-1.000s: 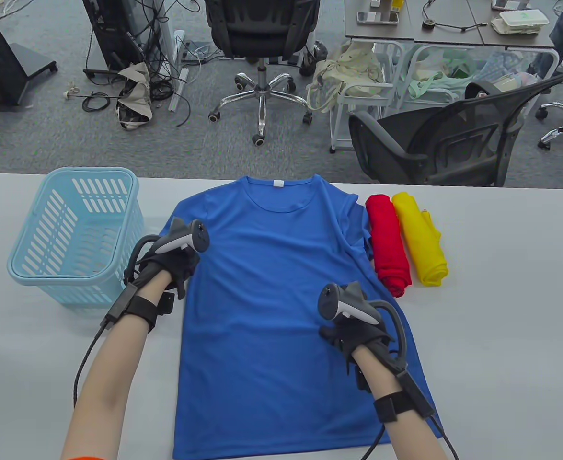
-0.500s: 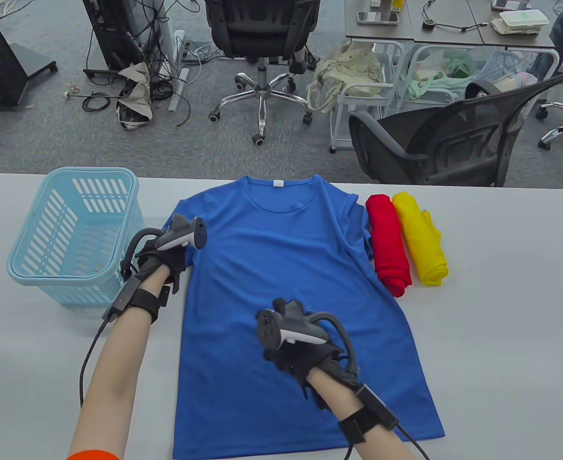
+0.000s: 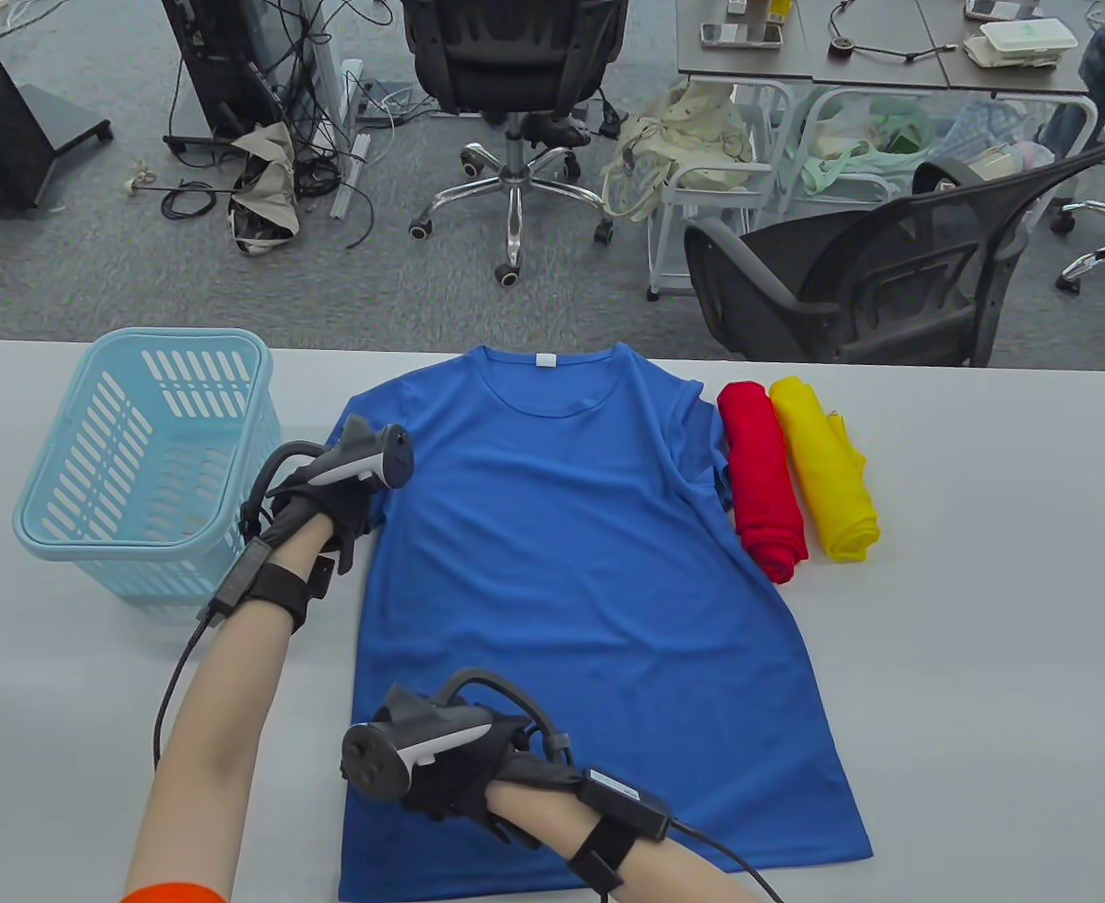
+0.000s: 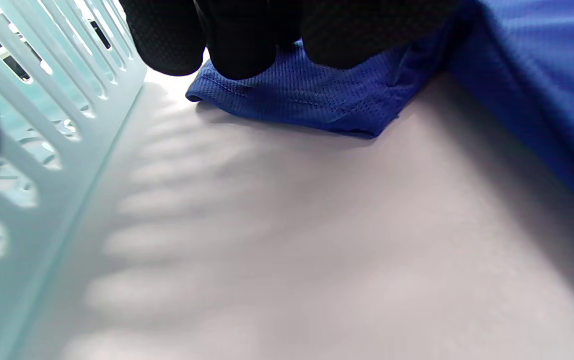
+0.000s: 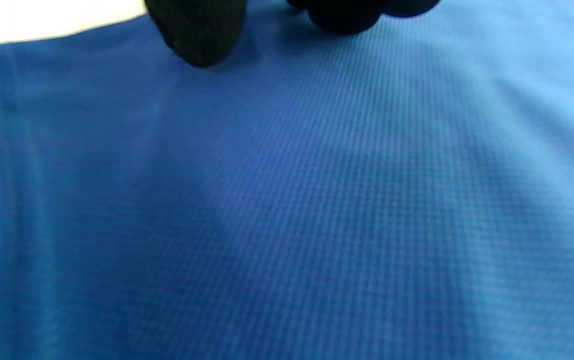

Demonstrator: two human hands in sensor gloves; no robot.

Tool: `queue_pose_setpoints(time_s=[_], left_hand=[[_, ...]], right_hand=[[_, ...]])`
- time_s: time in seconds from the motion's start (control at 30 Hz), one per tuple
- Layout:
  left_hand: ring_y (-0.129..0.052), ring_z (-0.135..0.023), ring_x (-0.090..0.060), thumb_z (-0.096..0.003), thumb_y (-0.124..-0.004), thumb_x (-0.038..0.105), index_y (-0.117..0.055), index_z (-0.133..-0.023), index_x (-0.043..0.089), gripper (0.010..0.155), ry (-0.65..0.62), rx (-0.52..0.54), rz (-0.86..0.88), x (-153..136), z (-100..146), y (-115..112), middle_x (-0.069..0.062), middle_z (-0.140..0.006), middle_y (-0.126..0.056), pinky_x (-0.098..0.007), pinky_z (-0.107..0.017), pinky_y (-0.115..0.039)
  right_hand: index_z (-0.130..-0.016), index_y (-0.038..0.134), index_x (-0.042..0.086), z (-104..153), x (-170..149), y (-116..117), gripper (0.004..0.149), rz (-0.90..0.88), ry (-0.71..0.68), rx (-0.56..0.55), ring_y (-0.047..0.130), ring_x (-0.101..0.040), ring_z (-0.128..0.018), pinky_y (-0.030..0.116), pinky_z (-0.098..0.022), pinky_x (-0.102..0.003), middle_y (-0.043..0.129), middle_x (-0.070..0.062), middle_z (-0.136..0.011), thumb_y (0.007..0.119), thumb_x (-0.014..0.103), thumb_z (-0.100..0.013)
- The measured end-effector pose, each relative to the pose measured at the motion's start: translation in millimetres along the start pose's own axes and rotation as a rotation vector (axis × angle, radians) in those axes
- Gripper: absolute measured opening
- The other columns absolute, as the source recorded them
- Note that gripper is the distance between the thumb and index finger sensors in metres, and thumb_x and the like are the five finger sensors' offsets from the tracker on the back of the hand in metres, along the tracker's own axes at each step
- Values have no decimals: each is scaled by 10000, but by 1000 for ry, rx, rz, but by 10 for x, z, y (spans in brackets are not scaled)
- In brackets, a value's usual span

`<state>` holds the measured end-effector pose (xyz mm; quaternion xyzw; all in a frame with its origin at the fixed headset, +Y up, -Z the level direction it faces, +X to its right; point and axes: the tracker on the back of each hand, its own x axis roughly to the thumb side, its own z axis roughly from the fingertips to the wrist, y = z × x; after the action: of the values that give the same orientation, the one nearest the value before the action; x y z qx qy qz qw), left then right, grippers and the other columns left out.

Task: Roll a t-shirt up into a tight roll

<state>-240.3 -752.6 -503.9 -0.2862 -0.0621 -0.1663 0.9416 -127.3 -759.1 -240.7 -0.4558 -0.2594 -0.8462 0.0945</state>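
T-shirt (image 3: 571, 583): blue, spread flat mid-desk, collar toward the far edge.
Left hand (image 3: 322, 513): fingers (image 4: 237, 35) bunched on the left sleeve; whether they pinch it, cannot tell.
Right hand (image 3: 453, 776): rests on the shirt's lower left; fingers hidden, openness unclear.
Basket (image 3: 54, 527): pale blue, just left of the left hand.
Red roll (image 3: 761, 480), yellow roll (image 3: 825, 470): touching, right of the shirt.
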Motion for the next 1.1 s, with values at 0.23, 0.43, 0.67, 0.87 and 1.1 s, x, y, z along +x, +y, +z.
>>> queue_pose_setpoints(time_s=[0.23,0.43,0.67,0.87,1.1], left_hand=[[-689,-1037,-292,-505,-704,459,-351,-1096,369,694,15,97,-136,118,-13,-42,-93,-1194,-493,-519,-760,-668],[-877,-857,-204,-515,-700,437,-684,-914,340,411,43,239,-152,192,-68,-14,18,-999,-783,-470,-713,-751],[-902,-805,-193,-522,-682,425,-702,-921,288,423,88,259,-219,236,26,81,-10,-950,-819,-462,-686,-780],[-890,-810,-201,-538,-666,412,-677,-938,273,424,163,341,-218,212,181,427,-27,-960,-799,-464,-683,-783],[-887,-818,-205,-539,-667,410,-671,-940,272,425,308,445,-371,293,415,784,-29,-968,-793,-465,-686,-787]], right_hand=[[-1119,402,353,-43,-11,-33,655,10,8,-39,632,-280,-883,553,-690,-525,386,-136,-1143,776,330,-581],[-982,618,319,-79,39,-36,403,33,17,-82,739,-222,-781,628,-645,-494,577,-86,-1043,750,296,-602],[-988,601,297,76,-128,-76,386,-105,-10,-122,743,-212,-773,634,-642,-484,579,-88,-1038,706,289,-616],[-980,617,302,465,-375,-349,382,-166,13,-209,755,-211,-771,646,-637,-481,591,-89,-1038,716,293,-612],[-989,601,304,653,-401,-635,380,-319,-86,-348,741,-219,-785,634,-646,-488,571,-103,-1049,705,293,-623]])
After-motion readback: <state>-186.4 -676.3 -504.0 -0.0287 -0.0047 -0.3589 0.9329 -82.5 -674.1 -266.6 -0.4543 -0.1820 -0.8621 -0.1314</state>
